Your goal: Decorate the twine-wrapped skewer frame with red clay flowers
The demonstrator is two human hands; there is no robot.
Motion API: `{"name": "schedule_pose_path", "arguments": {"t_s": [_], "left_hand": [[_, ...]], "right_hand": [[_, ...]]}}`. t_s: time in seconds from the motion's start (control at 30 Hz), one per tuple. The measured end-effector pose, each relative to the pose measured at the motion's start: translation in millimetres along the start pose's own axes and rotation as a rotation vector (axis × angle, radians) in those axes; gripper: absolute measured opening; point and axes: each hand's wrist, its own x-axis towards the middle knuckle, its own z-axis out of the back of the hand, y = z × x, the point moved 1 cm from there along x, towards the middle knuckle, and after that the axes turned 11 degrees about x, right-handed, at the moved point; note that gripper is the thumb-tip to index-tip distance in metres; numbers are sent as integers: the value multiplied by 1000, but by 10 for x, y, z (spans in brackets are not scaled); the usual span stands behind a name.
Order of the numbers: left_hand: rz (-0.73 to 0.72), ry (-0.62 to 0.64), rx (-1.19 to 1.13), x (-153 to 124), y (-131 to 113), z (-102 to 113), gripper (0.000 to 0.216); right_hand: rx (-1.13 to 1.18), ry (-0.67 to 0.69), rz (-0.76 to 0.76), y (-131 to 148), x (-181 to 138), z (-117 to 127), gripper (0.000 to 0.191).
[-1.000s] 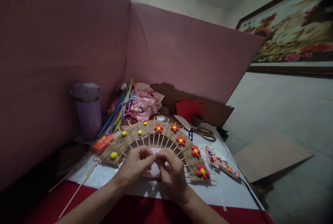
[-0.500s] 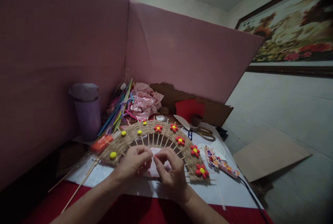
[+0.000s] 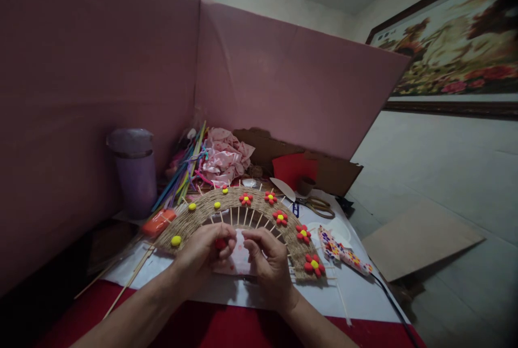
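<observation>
A half-ring of woven jute on wooden sticks (image 3: pixel 210 209) lies on white paper. It carries red flowers with yellow centres (image 3: pixel 303 233) on its right side and bare yellow dots (image 3: pixel 176 240) on its left. My left hand (image 3: pixel 204 255) is closed, pinching a small red lump of clay (image 3: pixel 220 243) at its fingertips. My right hand (image 3: pixel 269 264) sits beside it with fingers curled, resting over a pale pink-white sheet (image 3: pixel 239 259) inside the arc. What the right fingers hold, if anything, is hidden.
A purple lidded tumbler (image 3: pixel 133 172) stands at left by a pink partition. Coloured pipe cleaners (image 3: pixel 186 167), crumpled pink cloth (image 3: pixel 225 156), an orange block (image 3: pixel 158 222), scissors (image 3: pixel 316 206), a dotted paper shape (image 3: pixel 343 255) and cardboard (image 3: pixel 335 172) lie around. Loose skewers (image 3: pixel 129 278) lie at the front left.
My two hands, which met fingertip to fingertip, have drawn slightly apart. The left hand now shows a red lump at its fingertips; the right has settled lower.
</observation>
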Motion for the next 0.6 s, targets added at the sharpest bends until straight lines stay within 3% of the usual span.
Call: {"name": "schedule_pose_path", "arguments": {"t_s": [0.13,0.27,0.5,0.6], "left_hand": [[-27,59,-46,-9,-12,-26,14],[9,41,-35,-19,-17,-13,7],[-35,19,-35,4,-11,7,5],[-34,51,-81,25,5,1,7]], "right_hand": [[34,-9,-59,-22,-8,-1,13],[84,-40,-60,-18,-12,-3,9],[249,-106,-174,-48,5,-3,17],[333,-128,-261,-106,-1,-4,30]]}}
